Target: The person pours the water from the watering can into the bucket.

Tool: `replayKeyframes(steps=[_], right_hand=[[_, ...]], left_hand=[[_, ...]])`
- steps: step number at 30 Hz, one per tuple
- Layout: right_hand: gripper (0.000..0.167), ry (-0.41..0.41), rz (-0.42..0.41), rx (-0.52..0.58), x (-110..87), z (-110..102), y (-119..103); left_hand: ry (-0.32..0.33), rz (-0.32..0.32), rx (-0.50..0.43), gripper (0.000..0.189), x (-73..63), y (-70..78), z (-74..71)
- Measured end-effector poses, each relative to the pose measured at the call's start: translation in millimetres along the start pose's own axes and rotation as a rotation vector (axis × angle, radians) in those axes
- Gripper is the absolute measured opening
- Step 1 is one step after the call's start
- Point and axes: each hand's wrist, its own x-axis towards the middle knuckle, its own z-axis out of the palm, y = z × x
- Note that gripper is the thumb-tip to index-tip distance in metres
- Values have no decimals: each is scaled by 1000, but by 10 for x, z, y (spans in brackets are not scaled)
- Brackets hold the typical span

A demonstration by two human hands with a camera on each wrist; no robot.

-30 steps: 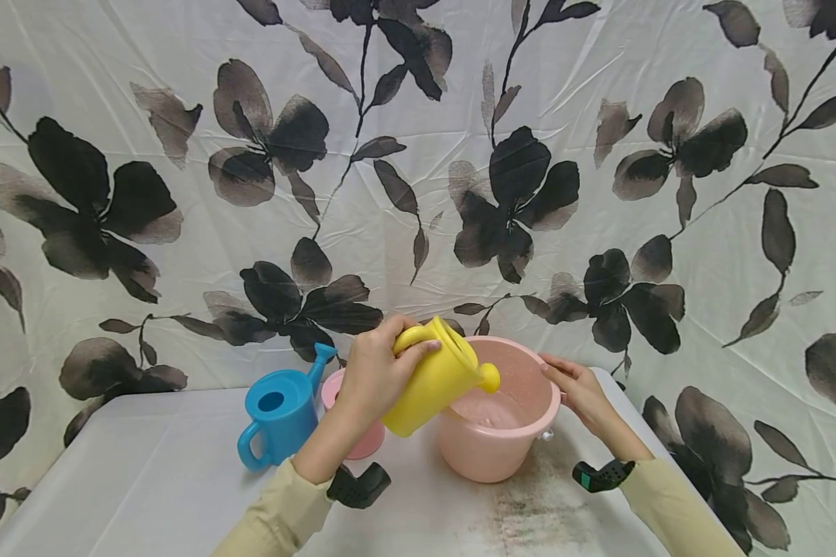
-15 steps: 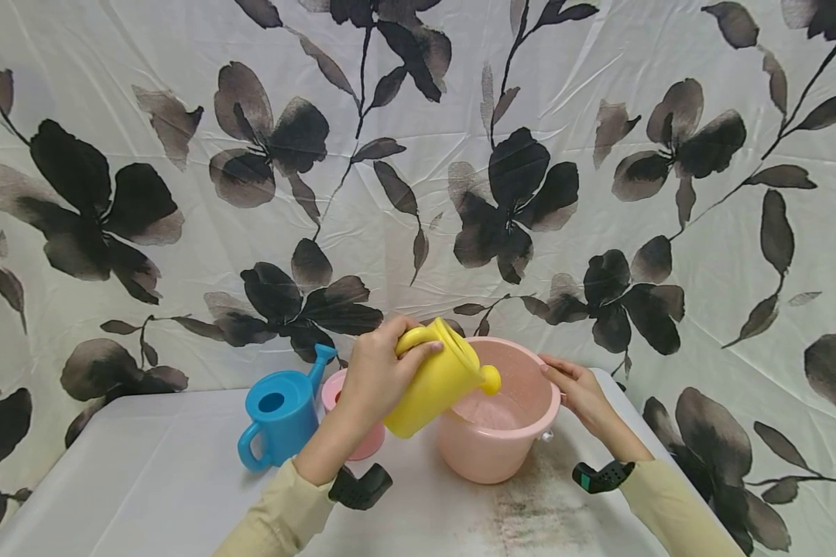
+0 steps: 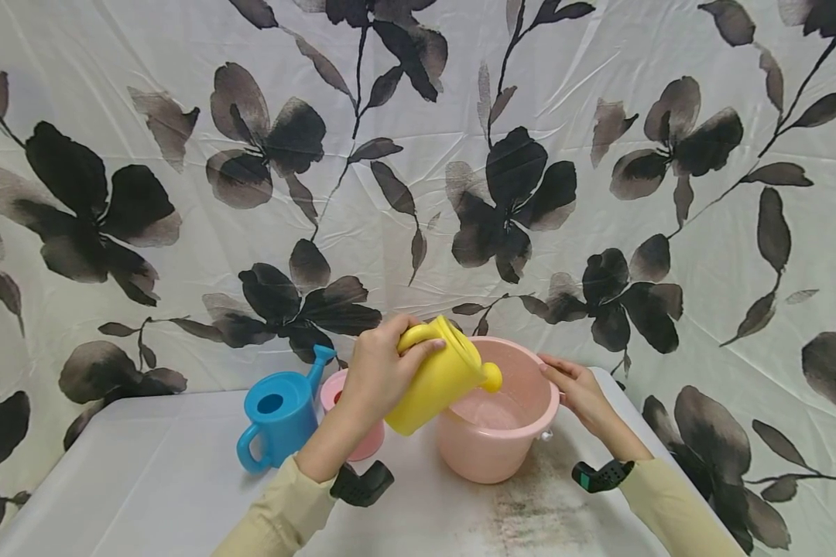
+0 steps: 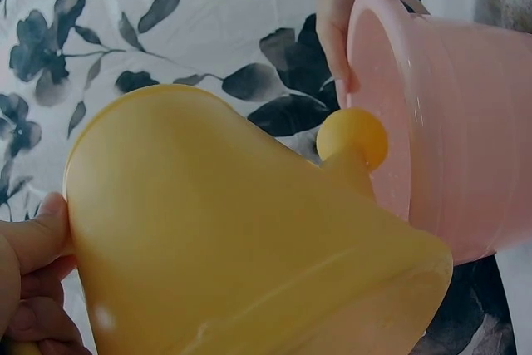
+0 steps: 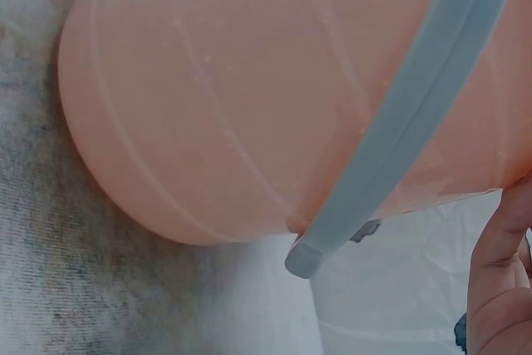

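Observation:
My left hand (image 3: 379,371) grips a yellow watering can (image 3: 428,383) by its handle, thumb over the top. The can is tilted to the right, its round spout head just over the near left part of a pink bucket (image 3: 484,456). At the bucket's right rim my right hand (image 3: 588,398) holds the edge between fingers and thumb. Fingers (image 4: 337,31) of that hand lie at the rim in the left wrist view. The right wrist view shows the bucket's side and its pale handle strap (image 5: 407,114) hanging down. I see no clear stream from the spout.
Left of my left forearm stands a blue watering can (image 3: 282,410) with its spout up. A pink watering can (image 3: 368,442) is partly hidden behind that arm. Dark stains (image 3: 536,514) mark the white tabletop (image 3: 146,464). A flower-patterned cloth (image 3: 404,116) hangs behind.
Both hands hold nearly the same place; the yellow watering can has hardly shifted. The bucket's inside looks smoother than a second ago, with less rippling.

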Motion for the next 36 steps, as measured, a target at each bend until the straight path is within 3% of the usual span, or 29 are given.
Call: replayKeyframes(steps=[36], right_hand=[[59, -10, -7, -2, -18, 2, 6]], left_hand=[[3, 12, -6, 21, -20, -34, -2]])
